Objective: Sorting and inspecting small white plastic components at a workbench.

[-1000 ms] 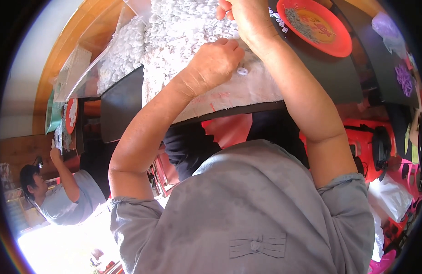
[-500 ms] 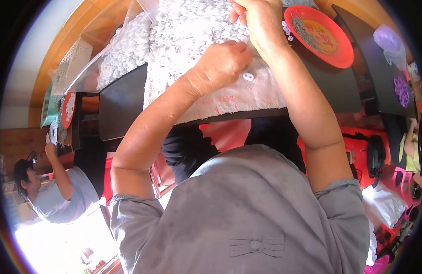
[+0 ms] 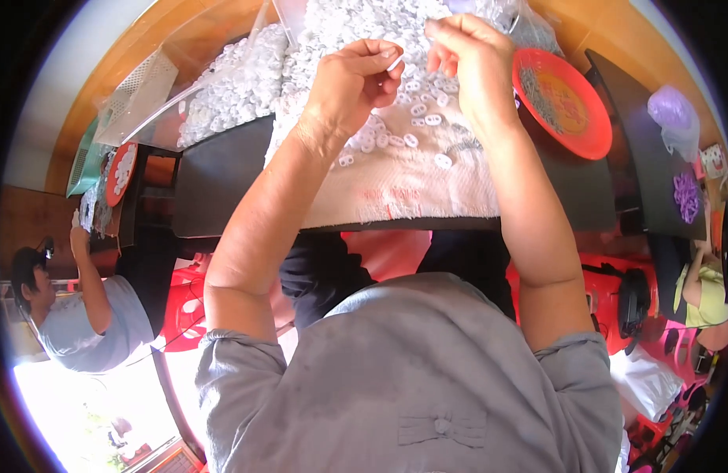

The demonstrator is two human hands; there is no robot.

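My left hand (image 3: 347, 88) is raised over the cloth, with thumb and fingertips pinching a small white plastic piece (image 3: 395, 63) seen nearly edge-on. Close by on the right, my right hand (image 3: 484, 79) has its thumb and forefinger pressed together; whatever may be between them is too small to make out. Behind and below both hands spreads a heap of white oval plastic pieces with two holes each (image 3: 356, 24). Several loose ones, such as a single oval piece (image 3: 443, 161), lie nearer me on a pale cloth (image 3: 427, 197).
At right is a red plate (image 3: 594, 138) holding thin grey metal bits (image 3: 540, 96). A clear bag of white pieces (image 3: 230, 98) lies left on the dark table (image 3: 218, 177). A co-worker (image 3: 104, 315) sits far left. Purple bands (image 3: 685, 197) lie far right.
My left hand has lifted off the heap, and a white piece now shows in its fingertips. My right hand sits lower in the view, which has itself shifted. More loose pieces are visible on the cloth.
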